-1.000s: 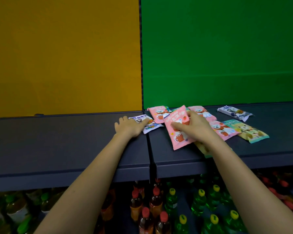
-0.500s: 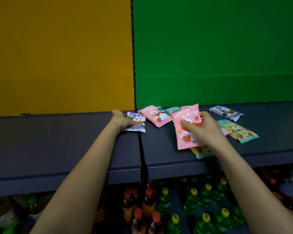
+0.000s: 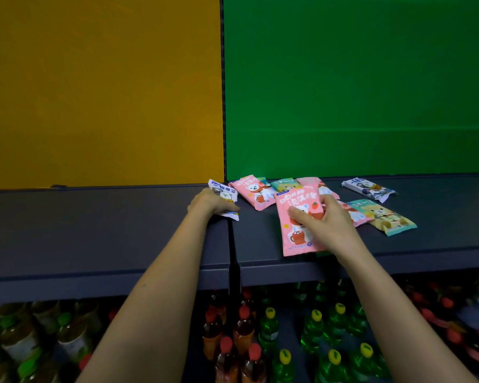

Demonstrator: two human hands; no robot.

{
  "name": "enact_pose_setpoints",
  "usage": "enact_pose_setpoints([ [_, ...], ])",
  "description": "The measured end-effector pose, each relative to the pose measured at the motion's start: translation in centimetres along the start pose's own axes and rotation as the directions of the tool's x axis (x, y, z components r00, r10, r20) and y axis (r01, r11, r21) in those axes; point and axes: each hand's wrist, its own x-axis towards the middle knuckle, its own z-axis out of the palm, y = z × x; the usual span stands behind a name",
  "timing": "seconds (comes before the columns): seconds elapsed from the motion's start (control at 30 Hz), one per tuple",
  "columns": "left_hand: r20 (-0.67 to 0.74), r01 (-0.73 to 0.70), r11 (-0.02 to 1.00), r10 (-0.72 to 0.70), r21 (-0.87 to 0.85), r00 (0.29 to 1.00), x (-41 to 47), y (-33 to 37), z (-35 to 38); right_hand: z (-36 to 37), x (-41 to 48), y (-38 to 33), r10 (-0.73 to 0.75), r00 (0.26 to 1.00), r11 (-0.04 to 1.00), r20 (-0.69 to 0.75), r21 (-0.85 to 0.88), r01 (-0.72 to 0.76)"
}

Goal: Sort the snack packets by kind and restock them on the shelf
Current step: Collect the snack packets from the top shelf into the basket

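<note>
Bear-print pink packet in right hand, white packet in left hand

**Printed matter on the snack packets**

- front pink packet: two lines of large white Chinese characters across the upper face. The first line opens "白白"; the rest is too blurred to read. The print on the small dark tab at its top left corner is illegible.
- rear pink packet: white characters near the top edge, illegible.
- white-and-blue packet: a row of blue characters, illegible.
- green packet: a white script word, illegible.
- green-and-yellow packet: a like white script word, illegible.
</note>
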Motion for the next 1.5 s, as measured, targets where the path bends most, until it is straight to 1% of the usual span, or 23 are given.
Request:
enact_pose_setpoints([
  [0.07, -0.008, -0.063, 0.994, 0.063, -0.092, 0.998, -0.5, -0.9, -0.7, -0.2, -0.3, 0.0, -0.002, 1.0, 1.0, 0.009, 0.011, 0.002],
  [0.1, -0.01, -0.085, 0.982, 0.085, -0.168, 0.996, -1.6, -1.1, -1.4, -0.3, -0.4, 0.1, -0.008, 1.0, 1.0, 0.012, 0.018, 0.007],
  [0.2, -0.007, -0.147, 0.915, 0.156, -0.375, 0.988, -5.6, -2.3, -4.0, 0.2, -0.9, -0.5, -0.04, 0.999, 0.997, 0.025, 0.074, 0.038],
  [0.23, -0.021, -0.175, 0.894, 0.183, -0.413, 0.983, -7.1, -3.0, -5.1, 0.6, -1.2, -0.9, -0.053, 0.998, 0.994, 0.036, 0.098, 0.05],
  [0.3, -0.099, -0.228, 0.867, 0.205, -0.443, 0.974, -10.7, -5.3, -7.7, 2.0, -1.9, -1.9, -0.095, 0.992, 0.983, 0.087, 0.165, 0.08],
  [0.37, -0.207, -0.246, 0.829, 0.16, -0.503, 0.965, -14.6, -8.6, -10.3, 4.1, -3.0, -3.4, -0.14, 0.977, 0.967, 0.163, 0.236, 0.099],
  [0.43, -0.314, -0.24, 0.797, 0.067, -0.554, 0.947, -18.9, -12.8, -12.7, 7.0, -4.5, -5.0, -0.192, 0.948, 0.95, 0.253, 0.29, 0.115],
  [0.53, -0.449, -0.218, 0.791, -0.079, -0.572, 0.89, -25.6, -19.2, -15.7, 12.2, -7.8, -7.8, -0.276, 0.887, 0.923, 0.37, 0.358, 0.139],
  [0.63, -0.569, -0.183, 0.787, -0.245, -0.59, 0.785, -32.8, -26.0, -18.1, 18.1, -12.4, -10.9, -0.346, 0.786, 0.903, 0.511, 0.409, 0.131],
  [0.73, -0.663, -0.126, 0.788, -0.407, -0.603, 0.629, -41.0, -33.0, -19.8, 24.2, -18.0, -14.0, -0.396, 0.657, 0.895, 0.642, 0.429, 0.12],
  [0.8, -0.675, -0.098, 0.775, -0.472, -0.624, 0.567, -45.5, -36.5, -20.1, 27.3, -21.1, -15.0, -0.42, 0.59, 0.888, 0.69, 0.448, 0.108],
  [0.97, -0.698, -0.012, 0.731, -0.647, -0.683, 0.307, -58.8, -45.5, -20.7, 37.3, -33.0, -17.9, -0.468, 0.35, 0.879, 0.811, 0.469, 0.088],
  [1.03, -0.68, 0.01, 0.7, -0.696, -0.714, 0.229, -62.5, -48.6, -21.0, 41.1, -38.1, -18.5, -0.455, 0.261, 0.888, 0.851, 0.458, 0.054],
  [1.1, -0.653, 0.031, 0.666, -0.739, -0.745, 0.166, -65.3, -51.9, -21.6, 44.6, -43.2, -18.9, -0.427, 0.184, 0.901, 0.885, 0.433, 0.011],
  [1.2, -0.595, 0.033, 0.6, -0.797, -0.799, 0.107, -68.1, -56.9, -22.5, 49.4, -49.8, -19.0, -0.388, 0.085, 0.92, 0.918, 0.391, -0.03],
  [1.3, -0.518, 0.032, 0.521, -0.853, -0.853, 0.059, -69.3, -61.9, -22.9, 54.1, -54.9, -19.0, -0.349, 0.012, 0.935, 0.937, 0.349, -0.064],
  [1.43, -0.413, 0.013, 0.414, -0.909, -0.91, 0.059, -69.2, -68.1, -21.9, 60.0, -59.9, -17.2, -0.27, -0.064, 0.962, 0.961, 0.266, -0.061],
  [1.5, -0.36, 0.007, 0.361, -0.931, -0.933, 0.063, -68.6, -71.8, -20.7, 63.1, -62.1, -15.3, -0.216, -0.097, 0.976, 0.972, 0.214, -0.033],
])
